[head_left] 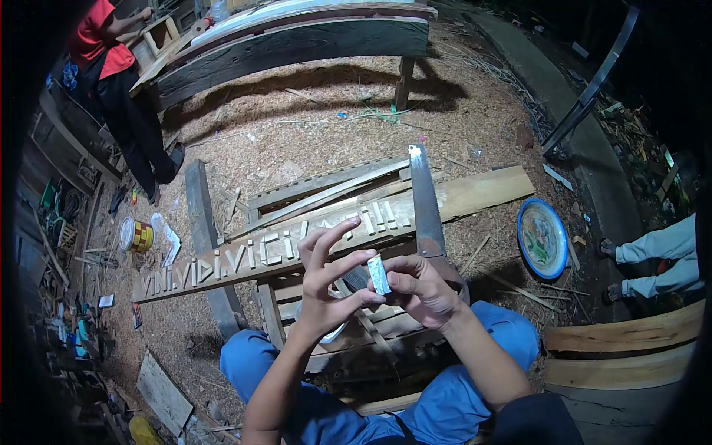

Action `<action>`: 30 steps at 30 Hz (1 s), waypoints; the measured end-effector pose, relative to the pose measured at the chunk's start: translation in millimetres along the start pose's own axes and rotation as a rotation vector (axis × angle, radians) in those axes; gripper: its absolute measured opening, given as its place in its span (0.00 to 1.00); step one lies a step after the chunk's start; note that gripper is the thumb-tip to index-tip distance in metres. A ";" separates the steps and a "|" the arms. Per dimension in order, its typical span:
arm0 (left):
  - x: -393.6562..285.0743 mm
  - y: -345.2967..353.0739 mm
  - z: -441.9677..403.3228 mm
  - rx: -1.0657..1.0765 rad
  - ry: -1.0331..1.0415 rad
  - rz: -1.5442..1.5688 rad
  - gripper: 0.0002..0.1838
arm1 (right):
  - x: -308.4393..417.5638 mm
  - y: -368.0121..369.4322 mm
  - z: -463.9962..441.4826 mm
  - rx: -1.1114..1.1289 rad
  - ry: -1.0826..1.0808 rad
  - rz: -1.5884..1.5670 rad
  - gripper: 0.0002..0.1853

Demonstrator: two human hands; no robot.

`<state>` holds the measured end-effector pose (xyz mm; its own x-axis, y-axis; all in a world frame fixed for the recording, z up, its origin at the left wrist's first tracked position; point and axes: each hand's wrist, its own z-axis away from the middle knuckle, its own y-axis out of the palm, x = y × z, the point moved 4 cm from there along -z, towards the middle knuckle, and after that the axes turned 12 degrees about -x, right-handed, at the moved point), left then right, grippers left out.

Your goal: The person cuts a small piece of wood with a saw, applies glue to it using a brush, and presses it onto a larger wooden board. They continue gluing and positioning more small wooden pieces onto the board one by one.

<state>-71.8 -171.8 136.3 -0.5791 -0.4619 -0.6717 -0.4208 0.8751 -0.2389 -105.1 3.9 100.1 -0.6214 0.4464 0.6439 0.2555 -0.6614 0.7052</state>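
Between both hands is a small block [377, 275] wrapped in pale blue and silver, held upright above my lap. My left hand [326, 276] pinches its left side with thumb and index finger, the other fingers raised. At its right side, my right hand [424, 291] grips it with thumb and fingertips. Behind the hands lies a long wooden board [482, 194] with raised wooden letters [200, 271] along it; my left hand hides some letters. A saw [426, 200] rests across the board, its handle end near my right hand.
A round tray [542, 239] lies at right, near a seated person's legs [656, 256]. Another person in a red shirt [101, 44] stands at a workbench [297, 59]. A yellow bucket [136, 235] stands at left. Planks [630, 330] lie at lower right.
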 end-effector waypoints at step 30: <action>27.8 28.3 1.3 0.099 0.001 -0.370 0.30 | 55.9 -42.9 -26.4 -0.659 -0.777 0.770 0.09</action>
<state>-98.9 -159.7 110.0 -0.4016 -0.7495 -0.5263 -0.5324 0.6587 -0.5317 -170.4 41.3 98.0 0.1746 -0.0976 0.9798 -0.1978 -0.9783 -0.0622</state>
